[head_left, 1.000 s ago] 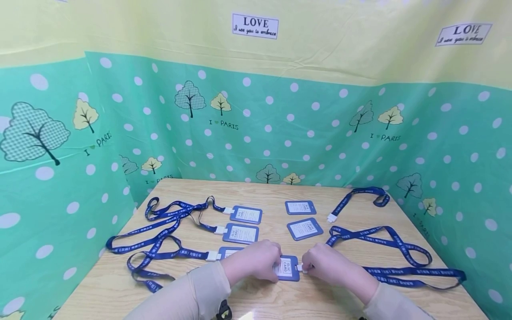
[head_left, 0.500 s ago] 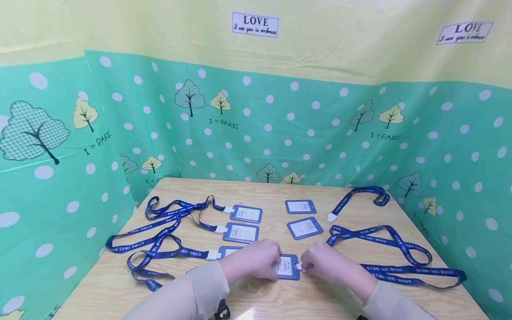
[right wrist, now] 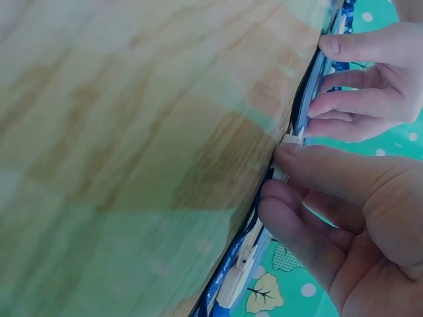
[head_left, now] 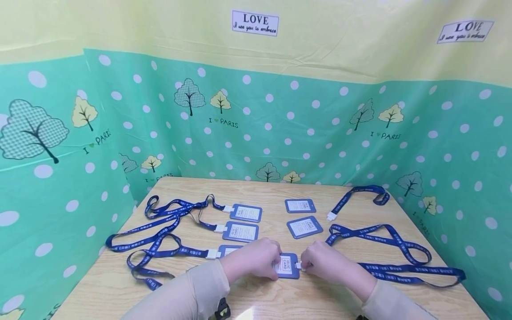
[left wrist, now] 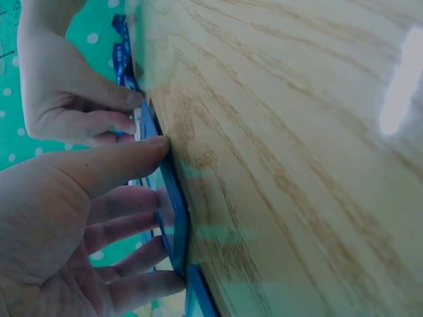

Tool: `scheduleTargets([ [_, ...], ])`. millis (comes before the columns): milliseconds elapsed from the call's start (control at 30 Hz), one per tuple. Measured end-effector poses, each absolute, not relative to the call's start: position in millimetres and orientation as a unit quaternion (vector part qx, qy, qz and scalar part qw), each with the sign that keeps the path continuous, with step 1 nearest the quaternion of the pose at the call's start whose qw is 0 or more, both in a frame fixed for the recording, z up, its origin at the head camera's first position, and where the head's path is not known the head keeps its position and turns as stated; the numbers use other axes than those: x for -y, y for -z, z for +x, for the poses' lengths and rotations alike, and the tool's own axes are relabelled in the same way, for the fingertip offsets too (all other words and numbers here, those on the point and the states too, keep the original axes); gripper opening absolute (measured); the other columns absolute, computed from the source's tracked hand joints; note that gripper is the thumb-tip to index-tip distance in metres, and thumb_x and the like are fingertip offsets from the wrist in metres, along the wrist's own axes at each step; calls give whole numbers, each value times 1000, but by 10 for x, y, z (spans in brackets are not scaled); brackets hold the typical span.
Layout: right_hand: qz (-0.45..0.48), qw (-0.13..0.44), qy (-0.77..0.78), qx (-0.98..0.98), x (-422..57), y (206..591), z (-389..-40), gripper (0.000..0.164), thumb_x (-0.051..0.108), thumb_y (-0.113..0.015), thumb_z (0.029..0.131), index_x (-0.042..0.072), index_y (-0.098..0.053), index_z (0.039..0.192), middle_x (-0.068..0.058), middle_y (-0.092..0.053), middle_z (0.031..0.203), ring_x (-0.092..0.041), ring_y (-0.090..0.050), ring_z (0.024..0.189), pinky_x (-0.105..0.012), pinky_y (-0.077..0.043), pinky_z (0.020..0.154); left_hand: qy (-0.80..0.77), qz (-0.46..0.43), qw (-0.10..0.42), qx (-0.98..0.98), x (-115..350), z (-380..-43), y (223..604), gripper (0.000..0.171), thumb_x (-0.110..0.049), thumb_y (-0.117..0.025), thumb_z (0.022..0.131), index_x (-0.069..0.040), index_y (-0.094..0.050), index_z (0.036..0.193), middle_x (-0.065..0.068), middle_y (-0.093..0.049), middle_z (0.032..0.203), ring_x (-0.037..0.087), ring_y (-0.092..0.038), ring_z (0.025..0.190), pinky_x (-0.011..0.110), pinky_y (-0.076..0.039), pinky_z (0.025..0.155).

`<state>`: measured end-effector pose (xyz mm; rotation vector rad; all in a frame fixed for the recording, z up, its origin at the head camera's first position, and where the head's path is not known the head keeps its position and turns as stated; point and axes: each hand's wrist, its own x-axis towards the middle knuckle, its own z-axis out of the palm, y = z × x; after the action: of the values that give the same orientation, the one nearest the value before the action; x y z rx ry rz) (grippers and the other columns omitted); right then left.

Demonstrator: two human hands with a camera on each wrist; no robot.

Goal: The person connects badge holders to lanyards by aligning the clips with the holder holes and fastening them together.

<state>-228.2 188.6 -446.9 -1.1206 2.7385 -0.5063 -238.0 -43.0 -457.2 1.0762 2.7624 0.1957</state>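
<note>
Near the table's front, my left hand [head_left: 256,260] grips a blue ID card holder [head_left: 289,266] by its long edges. In the left wrist view the thumb presses one edge of that holder [left wrist: 173,205] while the fingers curl at the other side. My right hand [head_left: 328,265] pinches the white plastic clip [head_left: 298,266] at the holder's slotted end. In the right wrist view the thumb and forefinger close around the clip [right wrist: 291,139], partly hiding it. From there a blue printed lanyard [head_left: 420,272] trails off to the right. The holder lies close to the tabletop.
Several card holders joined to blue lanyards [head_left: 184,253] lie at left; the nearest holder [head_left: 230,250] is partly behind my left forearm. Two loose holders [head_left: 305,227] sit behind my hands. Two more lanyards [head_left: 392,240] lie at right. A curtain [head_left: 256,115] surrounds the wooden table [head_left: 340,302].
Both hands keep nearly the same place and hold on the card holder and clip. The head view has shifted very slightly.
</note>
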Motion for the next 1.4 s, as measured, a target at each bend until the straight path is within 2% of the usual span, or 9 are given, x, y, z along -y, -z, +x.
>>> scheduleTargets([
  [733,-342,77,152,-924,-1815,4466,-2264,13,6,-83,81,18,-80,85,8,-75,84,-6,-69,80,-24,-59,72,-66,365,85,-925,435,-2366,4552,31,-40,-89,75,-23,-82,100,-6,-68,122,13,-63,113,26,-52,98],
  [1100,-333,58,145,-930,-1782,4473,-2234,13,4,-84,78,16,-80,83,4,-75,82,-9,-70,78,-25,-59,71,-66,360,89,-926,431,-2373,4549,31,-41,-89,75,-23,-82,100,-7,-68,121,12,-63,112,27,-52,97],
  [1400,-317,62,157,-933,-1794,4480,-2202,14,6,-83,80,17,-81,87,5,-76,86,-10,-71,81,-26,-60,73,-73,360,91,-926,439,-2386,4549,32,-40,-90,74,-23,-81,100,-6,-68,122,12,-64,111,27,-52,97],
])
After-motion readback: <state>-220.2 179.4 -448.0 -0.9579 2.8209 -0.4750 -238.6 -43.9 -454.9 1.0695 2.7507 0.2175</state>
